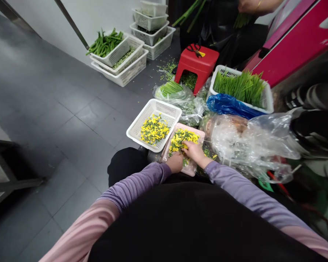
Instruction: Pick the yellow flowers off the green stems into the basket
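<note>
A pink tray [190, 169] holding yellow-flowered green sprigs [182, 138] lies close in front of me. My right hand [194, 152] reaches over the tray from the right, its thumb and fingers closed on sprigs at the edge of the heap. Just left of it, my left hand [175, 162] is low over the near side of the tray with curled fingers; what they hold is hidden. Touching the tray's upper left is a white perforated basket [135, 128] with a loose pile of yellow flower sprigs [154, 130] in it.
Plastic bags [235, 145] crowd the right side, below a basket of green stalks [239, 87]. A red stool [198, 60] bearing scissors [196, 51] stands ahead. Baskets of green beans [106, 43] line the wall. Another person's hand [258, 6] holds green stems at the top.
</note>
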The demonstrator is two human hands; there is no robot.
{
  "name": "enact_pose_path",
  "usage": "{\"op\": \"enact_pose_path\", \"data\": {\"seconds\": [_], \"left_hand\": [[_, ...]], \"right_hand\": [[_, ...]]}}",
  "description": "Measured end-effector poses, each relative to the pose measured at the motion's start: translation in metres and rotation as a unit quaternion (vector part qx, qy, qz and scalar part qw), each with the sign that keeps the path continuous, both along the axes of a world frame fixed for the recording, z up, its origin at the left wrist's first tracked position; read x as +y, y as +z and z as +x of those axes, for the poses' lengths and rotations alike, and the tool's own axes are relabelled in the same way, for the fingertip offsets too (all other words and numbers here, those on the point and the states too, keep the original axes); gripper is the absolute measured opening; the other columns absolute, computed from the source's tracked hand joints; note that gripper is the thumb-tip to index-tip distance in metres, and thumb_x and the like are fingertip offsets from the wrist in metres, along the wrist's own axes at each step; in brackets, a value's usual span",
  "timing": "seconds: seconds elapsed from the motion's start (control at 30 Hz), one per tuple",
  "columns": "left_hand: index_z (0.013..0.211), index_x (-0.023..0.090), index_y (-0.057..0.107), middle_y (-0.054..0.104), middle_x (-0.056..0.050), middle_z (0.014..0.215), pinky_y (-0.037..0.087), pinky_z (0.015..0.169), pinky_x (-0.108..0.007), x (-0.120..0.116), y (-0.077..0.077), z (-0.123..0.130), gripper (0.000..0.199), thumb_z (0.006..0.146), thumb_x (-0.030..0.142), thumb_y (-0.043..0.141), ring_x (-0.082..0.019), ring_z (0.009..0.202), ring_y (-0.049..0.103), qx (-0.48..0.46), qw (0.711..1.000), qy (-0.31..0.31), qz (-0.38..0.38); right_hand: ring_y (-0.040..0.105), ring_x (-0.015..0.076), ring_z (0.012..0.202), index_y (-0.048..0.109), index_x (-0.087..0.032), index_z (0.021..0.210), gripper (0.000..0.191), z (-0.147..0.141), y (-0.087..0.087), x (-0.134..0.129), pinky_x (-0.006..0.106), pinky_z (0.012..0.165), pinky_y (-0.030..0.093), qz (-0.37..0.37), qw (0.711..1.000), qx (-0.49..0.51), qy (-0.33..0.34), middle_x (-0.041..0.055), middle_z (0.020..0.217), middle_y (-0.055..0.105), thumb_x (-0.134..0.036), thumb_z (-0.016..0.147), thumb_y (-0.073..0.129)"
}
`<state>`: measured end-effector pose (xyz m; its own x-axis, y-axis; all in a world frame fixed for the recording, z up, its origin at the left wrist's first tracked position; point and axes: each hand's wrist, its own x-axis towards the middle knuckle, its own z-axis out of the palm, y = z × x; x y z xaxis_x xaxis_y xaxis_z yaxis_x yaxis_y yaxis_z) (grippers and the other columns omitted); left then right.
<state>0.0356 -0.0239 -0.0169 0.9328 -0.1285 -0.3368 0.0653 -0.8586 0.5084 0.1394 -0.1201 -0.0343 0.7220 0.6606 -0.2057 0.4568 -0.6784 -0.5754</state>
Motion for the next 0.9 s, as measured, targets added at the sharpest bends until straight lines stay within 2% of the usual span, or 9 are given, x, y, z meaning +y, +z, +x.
{"op": "enact_pose_path", "data": {"seconds": [0.07, 0.13, 0.27, 0.37, 0.47, 0.53, 0.63, 0.77, 0.9], "left_hand": [[0.087, 0.008, 0.058, 0.058, -0.014, 0.094, 0.037, 0.088, -0.029, 0.001, 0.001, 0.000, 0.022, 0.073, 0.010, 0.042, -0.018, 0.094, 0.051, 0.005, 1.000, -0.002, -0.006], [0.089, 0.008, 0.059, 0.059, -0.014, 0.092, 0.040, 0.084, -0.028, 0.004, 0.001, -0.002, 0.023, 0.074, 0.012, 0.042, -0.018, 0.090, 0.053, 0.016, 0.999, 0.035, -0.017], [0.089, 0.012, 0.060, 0.061, -0.010, 0.086, 0.043, 0.078, -0.028, 0.013, 0.004, -0.002, 0.025, 0.075, 0.015, 0.040, -0.018, 0.083, 0.056, 0.008, 0.989, 0.141, -0.046], [0.098, 0.014, 0.057, 0.058, -0.009, 0.095, 0.041, 0.084, -0.027, 0.017, 0.013, 0.000, 0.027, 0.079, 0.017, 0.038, -0.016, 0.089, 0.054, -0.084, 0.975, 0.199, -0.050], [0.114, 0.015, 0.046, 0.047, -0.010, 0.116, 0.033, 0.094, -0.029, 0.016, 0.022, 0.004, 0.036, 0.080, 0.022, 0.042, -0.017, 0.108, 0.043, -0.185, 0.966, 0.175, -0.039], [0.116, 0.015, 0.044, 0.046, -0.011, 0.118, 0.030, 0.096, -0.033, 0.013, 0.023, 0.008, 0.038, 0.080, 0.026, 0.045, -0.020, 0.112, 0.039, -0.186, 0.974, 0.126, -0.021], [0.107, 0.013, 0.051, 0.055, -0.012, 0.102, 0.036, 0.088, -0.035, 0.009, 0.017, 0.012, 0.031, 0.082, 0.028, 0.041, -0.022, 0.100, 0.049, -0.105, 0.993, 0.063, 0.000], [0.101, 0.014, 0.054, 0.059, -0.011, 0.091, 0.041, 0.076, -0.030, 0.009, 0.012, 0.018, 0.028, 0.084, 0.026, 0.035, -0.019, 0.084, 0.056, -0.041, 0.997, 0.072, -0.006], [0.085, 0.014, 0.057, 0.057, -0.005, 0.074, 0.041, 0.067, -0.024, 0.016, 0.021, 0.024, 0.021, 0.081, 0.024, 0.039, -0.014, 0.070, 0.054, -0.013, 0.988, 0.096, -0.117]], "right_hand": [[0.057, 0.0191, 0.078, 0.058, -0.021, 0.101, 0.028, 0.002, -0.007, 0.009, 0.030, 0.069, 0.041, -0.100, 0.989, -0.082, 0.072, 0.0089, 0.095, 0.060, -0.020, 0.074, 0.049], [0.058, 0.0178, 0.075, 0.059, -0.021, 0.099, 0.027, 0.005, -0.012, 0.010, 0.028, 0.066, 0.041, -0.159, 0.976, -0.112, 0.098, 0.0086, 0.093, 0.060, -0.018, 0.078, 0.043], [0.056, 0.0170, 0.079, 0.062, -0.024, 0.096, 0.024, 0.011, -0.007, -0.005, 0.026, 0.069, 0.040, -0.145, 0.979, -0.129, 0.065, 0.0054, 0.092, 0.059, -0.028, 0.078, 0.048], [0.055, 0.0175, 0.078, 0.064, -0.024, 0.092, 0.022, 0.014, 0.006, -0.020, 0.026, 0.070, 0.040, -0.109, 0.986, -0.122, 0.044, 0.0051, 0.089, 0.059, -0.031, 0.076, 0.051], [0.054, 0.0182, 0.079, 0.065, -0.023, 0.091, 0.020, 0.013, 0.017, -0.029, 0.026, 0.071, 0.039, -0.077, 0.988, -0.113, 0.077, 0.0058, 0.085, 0.059, -0.028, 0.076, 0.052], [0.054, 0.0184, 0.080, 0.065, -0.023, 0.091, 0.019, 0.011, 0.023, -0.031, 0.026, 0.071, 0.039, -0.063, 0.986, -0.115, 0.104, 0.0058, 0.084, 0.059, -0.024, 0.075, 0.053], [0.053, 0.0182, 0.080, 0.065, -0.025, 0.090, 0.020, 0.007, 0.031, -0.031, 0.026, 0.071, 0.039, -0.045, 0.983, -0.110, 0.139, 0.0051, 0.084, 0.058, -0.020, 0.073, 0.055], [0.053, 0.0191, 0.079, 0.067, -0.024, 0.086, 0.018, 0.009, 0.041, -0.029, 0.029, 0.073, 0.039, -0.009, 0.987, -0.069, 0.142, 0.0050, 0.083, 0.059, -0.019, 0.070, 0.059], [0.055, 0.0191, 0.075, 0.067, -0.023, 0.083, 0.017, 0.021, 0.043, -0.030, 0.032, 0.074, 0.040, 0.049, 0.991, 0.033, 0.117, 0.0028, 0.080, 0.063, -0.021, 0.067, 0.062]]}}
